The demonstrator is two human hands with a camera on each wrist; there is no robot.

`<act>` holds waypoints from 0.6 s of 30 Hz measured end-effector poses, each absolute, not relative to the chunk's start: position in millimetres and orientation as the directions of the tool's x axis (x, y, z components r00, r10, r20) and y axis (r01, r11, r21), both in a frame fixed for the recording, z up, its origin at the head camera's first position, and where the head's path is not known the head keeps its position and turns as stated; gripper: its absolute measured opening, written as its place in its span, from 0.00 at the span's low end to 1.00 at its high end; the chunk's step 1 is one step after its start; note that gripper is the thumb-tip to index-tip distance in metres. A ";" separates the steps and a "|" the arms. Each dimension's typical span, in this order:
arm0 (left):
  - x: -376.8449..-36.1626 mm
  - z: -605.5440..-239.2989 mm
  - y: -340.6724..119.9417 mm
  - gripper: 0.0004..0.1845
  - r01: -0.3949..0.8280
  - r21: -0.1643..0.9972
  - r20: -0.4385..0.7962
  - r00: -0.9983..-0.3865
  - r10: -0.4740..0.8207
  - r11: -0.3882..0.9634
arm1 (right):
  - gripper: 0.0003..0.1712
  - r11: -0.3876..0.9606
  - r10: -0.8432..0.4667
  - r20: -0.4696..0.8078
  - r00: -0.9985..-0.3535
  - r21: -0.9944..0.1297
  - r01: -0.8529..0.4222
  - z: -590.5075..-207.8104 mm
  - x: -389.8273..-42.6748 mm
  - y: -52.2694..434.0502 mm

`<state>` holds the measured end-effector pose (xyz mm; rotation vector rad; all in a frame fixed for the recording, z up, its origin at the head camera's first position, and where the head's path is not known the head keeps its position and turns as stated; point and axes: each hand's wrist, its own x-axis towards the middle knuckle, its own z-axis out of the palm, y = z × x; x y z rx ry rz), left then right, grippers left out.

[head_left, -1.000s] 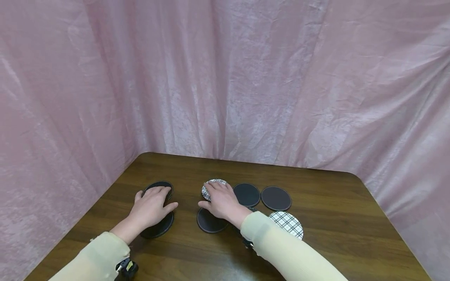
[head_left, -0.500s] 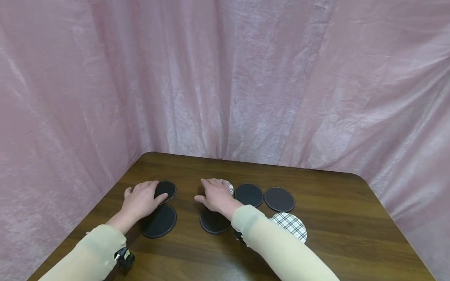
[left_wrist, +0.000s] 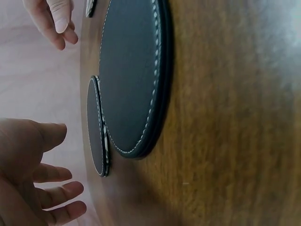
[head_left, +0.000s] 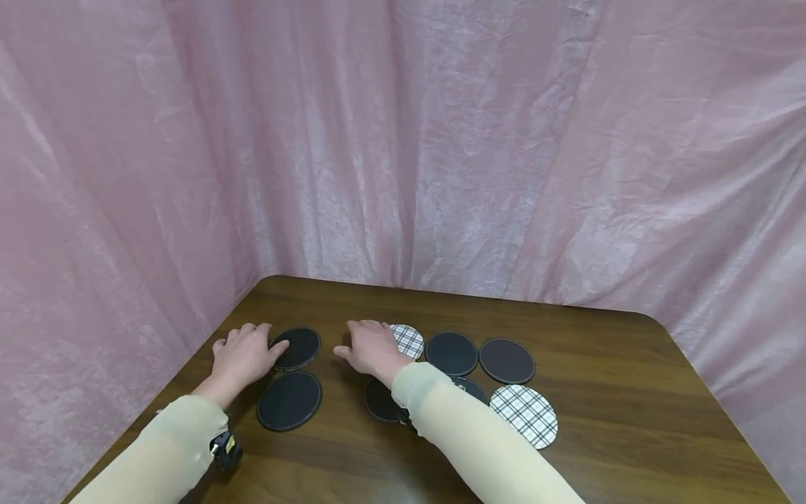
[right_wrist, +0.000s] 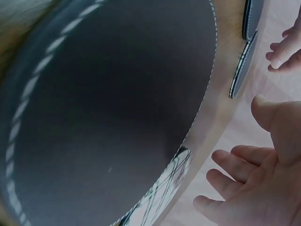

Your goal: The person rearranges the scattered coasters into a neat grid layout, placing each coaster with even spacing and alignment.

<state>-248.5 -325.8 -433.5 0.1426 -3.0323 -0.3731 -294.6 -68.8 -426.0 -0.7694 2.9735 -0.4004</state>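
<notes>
Both hands lie flat with fingers relaxed and spread, holding nothing. The left hand [head_left: 241, 357] rests on the brown wooden surface [head_left: 598, 434], thumb touching the far-left round black leather coaster [head_left: 299, 348]. The right hand [head_left: 371, 348] rests just left of the round plaid coaster [head_left: 410, 341].

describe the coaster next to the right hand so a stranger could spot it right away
On the brown table, find the far row of round coasters. The checked coaster is at that row's left end, right beside the right hand. Its row mates are plain dark; the other checked one lies nearer.
</notes>
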 end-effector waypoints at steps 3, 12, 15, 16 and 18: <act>-250.0 -431.2 -325.8 0.37 -0.098 0.240 0.058 -0.992 -0.115 0.966 | 0.39 0.847 -0.478 0.011 -0.878 -0.259 -0.465 -426.6 -296.1 -74.5; -252.6 -430.5 -327.2 0.36 -0.151 0.218 0.001 -0.988 -0.155 0.964 | 0.38 0.864 -0.460 0.011 -0.888 -0.224 -0.451 -433.7 -299.0 -90.8; -253.2 -432.8 -329.5 0.36 -0.166 0.212 -0.018 -0.986 -0.166 0.963 | 0.37 0.867 -0.453 0.000 -0.891 -0.233 -0.441 -436.2 -298.6 -92.9; -253.2 -433.6 -330.2 0.36 -0.169 0.210 -0.022 -0.985 -0.168 0.963 | 0.37 0.868 -0.452 -0.002 -0.892 -0.233 -0.439 -436.5 -298.2 -93.4; -252.8 -434.6 -331.7 0.35 -0.176 0.208 -0.029 -0.984 -0.174 0.962 | 0.36 0.870 -0.452 -0.003 -0.892 -0.225 -0.439 -437.3 -298.0 -95.3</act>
